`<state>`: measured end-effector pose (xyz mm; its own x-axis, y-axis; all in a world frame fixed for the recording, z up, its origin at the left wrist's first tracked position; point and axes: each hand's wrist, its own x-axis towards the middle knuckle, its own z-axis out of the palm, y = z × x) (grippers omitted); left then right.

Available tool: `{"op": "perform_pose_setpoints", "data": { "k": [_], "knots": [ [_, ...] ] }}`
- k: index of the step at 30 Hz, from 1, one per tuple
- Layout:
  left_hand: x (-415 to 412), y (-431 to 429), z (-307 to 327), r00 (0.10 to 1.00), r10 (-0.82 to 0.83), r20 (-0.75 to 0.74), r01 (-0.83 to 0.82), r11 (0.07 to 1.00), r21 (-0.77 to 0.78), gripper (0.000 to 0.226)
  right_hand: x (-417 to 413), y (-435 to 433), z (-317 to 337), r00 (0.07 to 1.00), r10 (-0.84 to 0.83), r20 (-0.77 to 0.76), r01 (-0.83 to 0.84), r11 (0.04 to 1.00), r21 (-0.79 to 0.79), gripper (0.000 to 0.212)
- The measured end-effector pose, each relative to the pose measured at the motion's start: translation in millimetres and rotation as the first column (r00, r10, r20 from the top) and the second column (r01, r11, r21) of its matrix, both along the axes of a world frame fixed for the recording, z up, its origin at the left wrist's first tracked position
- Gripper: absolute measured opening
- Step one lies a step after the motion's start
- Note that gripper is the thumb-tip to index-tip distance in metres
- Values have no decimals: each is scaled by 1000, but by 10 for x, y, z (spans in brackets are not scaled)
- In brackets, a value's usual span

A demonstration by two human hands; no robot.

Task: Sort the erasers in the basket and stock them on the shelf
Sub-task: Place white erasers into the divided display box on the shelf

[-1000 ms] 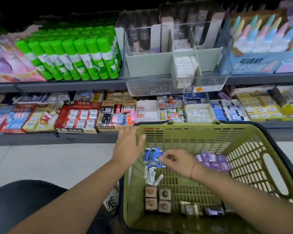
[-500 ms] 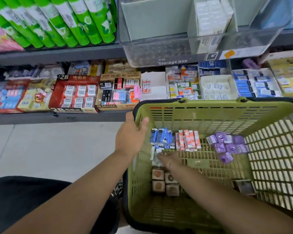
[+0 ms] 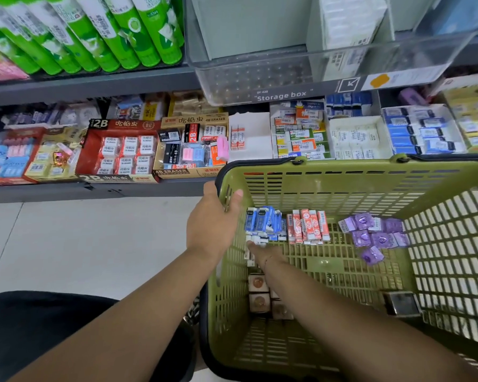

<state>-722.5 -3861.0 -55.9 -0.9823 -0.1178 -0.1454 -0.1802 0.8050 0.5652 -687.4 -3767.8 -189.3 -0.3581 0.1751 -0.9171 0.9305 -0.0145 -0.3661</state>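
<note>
- The left hand (image 3: 213, 224) clasped the upper-left corner of the green basket (image 3: 342, 188), with its fingers outside the black rim and its thumb hooked over the inside.
- The right hand (image 3: 261, 253) reached down into the basket just right of the left one. Its fingertips met a few loose white erasers (image 3: 257, 239) against the left wall. The hand was seen end-on, so I could not tell whether it pinched one or only touched them.
- Just above those fingertips stood a tight pack of blue erasers (image 3: 262, 220), roughly five, too close together for a sure count.
- Touching that pack on its right was a row of red-and-white erasers (image 3: 307, 226), about five on end.
- Further right, well apart from the hand, lay a loose cluster of purple erasers (image 3: 373, 234), about eight.
- Below the right wrist, partly under the arm, sat brown-faced square boxes (image 3: 257, 282); four showed.
- One dark box (image 3: 402, 303) lay alone by the right wall.
- Above the basket ran the lower shelf (image 3: 66, 193), which carried a red 2B carton (image 3: 119, 150) and beside it a 4B ERASER carton (image 3: 191, 150).
- A clear storage box (image 3: 287, 78) hung over the shelf above.
- Green tubes (image 3: 94, 31) filled the upper left of the frame.
</note>
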Motion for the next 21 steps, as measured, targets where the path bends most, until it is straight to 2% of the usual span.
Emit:
{"op": "perform_pose_setpoints", "data": {
  "k": [4,6,11,14,21],
  "knots": [
    [0,7,15,1000,2,-3,-2,1000,-5,36,3,-79,-19,1000,6,-23,-6,1000,18,61],
    [-1,10,18,1000,4,-6,-4,1000,-5,37,-9,-66,-51,999,37,-22,-37,999,-30,59],
    [4,16,40,1000,0,-6,0,1000,-5,39,9,48,-88,997,-56,-52,46,984,-171,81],
    [4,14,55,1000,-8,-12,8,1000,-8,40,25,123,-23,993,-106,-51,89,960,-264,83],
    [29,19,98,1000,-18,6,18,999,31,39,155,349,322,992,17,-129,-60,939,-338,94]
  ]
}}
